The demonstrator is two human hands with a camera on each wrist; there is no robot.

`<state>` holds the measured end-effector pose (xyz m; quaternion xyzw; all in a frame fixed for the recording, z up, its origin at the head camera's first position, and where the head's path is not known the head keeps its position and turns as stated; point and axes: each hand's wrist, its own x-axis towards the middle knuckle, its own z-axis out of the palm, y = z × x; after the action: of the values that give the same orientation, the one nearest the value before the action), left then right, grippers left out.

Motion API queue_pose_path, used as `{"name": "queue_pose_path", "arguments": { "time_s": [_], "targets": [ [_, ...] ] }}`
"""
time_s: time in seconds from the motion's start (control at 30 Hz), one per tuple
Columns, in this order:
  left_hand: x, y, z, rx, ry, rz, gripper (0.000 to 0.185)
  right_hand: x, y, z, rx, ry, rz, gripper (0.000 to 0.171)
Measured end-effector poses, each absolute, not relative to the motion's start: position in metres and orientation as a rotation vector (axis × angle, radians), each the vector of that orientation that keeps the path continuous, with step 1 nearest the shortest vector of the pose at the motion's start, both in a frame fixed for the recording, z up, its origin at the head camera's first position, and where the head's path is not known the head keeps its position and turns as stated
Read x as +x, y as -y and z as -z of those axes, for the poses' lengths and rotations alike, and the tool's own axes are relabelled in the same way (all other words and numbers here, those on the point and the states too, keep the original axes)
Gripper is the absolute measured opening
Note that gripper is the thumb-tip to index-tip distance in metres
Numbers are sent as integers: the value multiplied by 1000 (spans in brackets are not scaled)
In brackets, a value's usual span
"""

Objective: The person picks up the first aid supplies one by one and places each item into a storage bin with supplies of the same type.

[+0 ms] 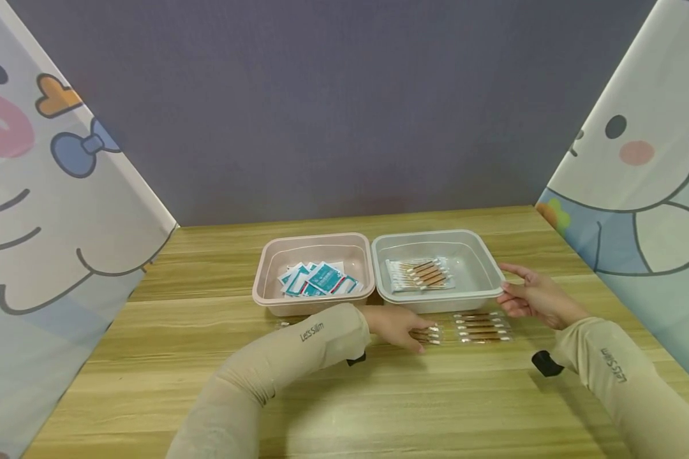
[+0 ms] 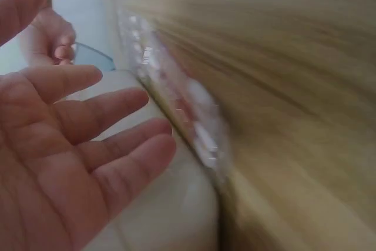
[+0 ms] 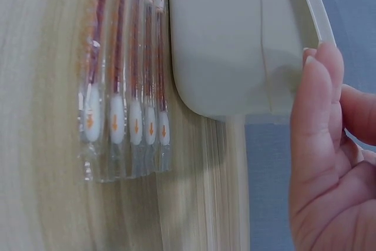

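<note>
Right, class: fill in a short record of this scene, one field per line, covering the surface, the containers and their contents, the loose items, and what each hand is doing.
Surface: wooden table
Left container: pink tray holding teal sachets
Right container: grey tray holding a swab pack
Loose items: sealed swab strips on the table in front of the grey tray
Left hand: fingers straight, lying on one end of the swab strips
Right hand: open, fingertips at the grey tray's right rim
Sleeves: beige, on both arms
</note>
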<state>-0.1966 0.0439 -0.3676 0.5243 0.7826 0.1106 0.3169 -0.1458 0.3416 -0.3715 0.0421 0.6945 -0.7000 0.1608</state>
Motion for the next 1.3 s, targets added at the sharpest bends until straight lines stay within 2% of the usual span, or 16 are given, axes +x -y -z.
{"name": "queue_pose_path", "arguments": {
  "time_s": [0.07, 0.4, 0.67, 0.73, 0.87, 0.97, 1.2, 1.3],
  "targets": [
    [-198, -43, 370, 1354, -2049, -282, 63, -144, -339, 368, 113, -1992, 1996, 75],
    [-199, -43, 378, 1386, -2111, -247, 56, -143, -337, 365, 123, -1982, 2006, 75],
    [-189, -43, 380, 1255, -2432, -128, 29, -142, -336, 365, 139, -1987, 1999, 75],
    [-188, -42, 378, 1202, -2463, -119, 33, -142, -336, 365, 142, -1986, 2005, 72],
    [-187, -41, 377, 1120, -2460, -112, 29, -142, -336, 366, 138, -1991, 2010, 66],
    [-186, -40, 380, 1088, -2470, -78, 27, -142, -337, 366, 119, -1991, 2007, 68],
    [-185, -42, 382, 1042, -2476, -59, 45, -143, -338, 365, 126, -1987, 2009, 70],
    [-186, -42, 384, 1066, -2447, -87, 41, -143, -337, 366, 125, -1983, 2003, 71]
  ]
}}
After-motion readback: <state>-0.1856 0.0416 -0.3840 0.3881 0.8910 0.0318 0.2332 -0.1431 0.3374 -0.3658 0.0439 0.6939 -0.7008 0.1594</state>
